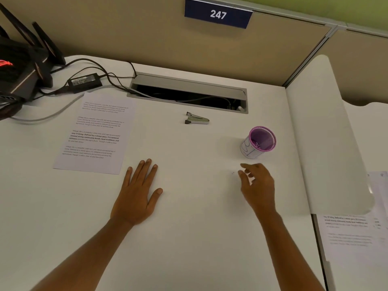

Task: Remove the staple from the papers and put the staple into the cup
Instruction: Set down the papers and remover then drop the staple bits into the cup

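Left hand (139, 189) is lying flat on the counter (189, 238), grip spread, holding nothing. Right hand (257, 183) is hovering with loosely curled, empty fingers just short of the cup (259, 142). Papers (95, 131) are sitting far left, staple too small to spot. Staple remover (197, 118) is waiting further back, so I'd be grabbing that first.

You are at an office cubicle. Beige partition walls (147, 34) carry a number plate (218, 14) at top centre. A cable tray (189, 93) is set into the white desk (189, 238).
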A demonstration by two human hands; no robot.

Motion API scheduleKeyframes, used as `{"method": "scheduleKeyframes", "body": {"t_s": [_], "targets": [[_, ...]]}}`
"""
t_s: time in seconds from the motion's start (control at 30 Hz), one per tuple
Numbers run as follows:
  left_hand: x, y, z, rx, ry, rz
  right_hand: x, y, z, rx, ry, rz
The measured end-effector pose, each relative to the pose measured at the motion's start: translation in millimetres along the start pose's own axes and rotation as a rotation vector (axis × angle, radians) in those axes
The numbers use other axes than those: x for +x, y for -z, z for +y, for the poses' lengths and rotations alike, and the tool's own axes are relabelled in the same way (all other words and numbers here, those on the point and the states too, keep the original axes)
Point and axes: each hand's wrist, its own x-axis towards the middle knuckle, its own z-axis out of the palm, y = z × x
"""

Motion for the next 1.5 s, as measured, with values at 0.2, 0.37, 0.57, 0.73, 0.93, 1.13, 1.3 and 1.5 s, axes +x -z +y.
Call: {"method": "scheduleKeyframes", "body": {"t_s": [0.2,0.37,0.57,0.73,0.93,1.13,1.3,1.5], "targets": [[0,0,0,0.003,0.002,-0.004,-19,-29,15,-0.064,-0.187,-0.067],[0,0,0,0.015,0.000,-0.006,-24,-45,8,-0.293,-0.077,-0.062],[0,-1,0,0.012,-0.003,0.002,-38,-53,4,-0.329,-0.033,-0.041],[0,-1,0,0.010,0.001,-0.004,-54,-52,-1,-0.461,-0.164,-0.089],[0,-1,0,0.009,0.001,-0.007,-55,-63,-8,-0.490,-0.147,-0.139],[0,-1,0,0.012,0.001,0.004,-41,-59,-1,-0.373,-0.124,-0.105],[0,-2,0,0.010,-0.001,0.002,-14,-46,19,-0.118,0.012,-0.037],[1,-2,-1,0.009,-0.001,0.002,18,-36,30,-0.050,0.174,-0.205]]}}
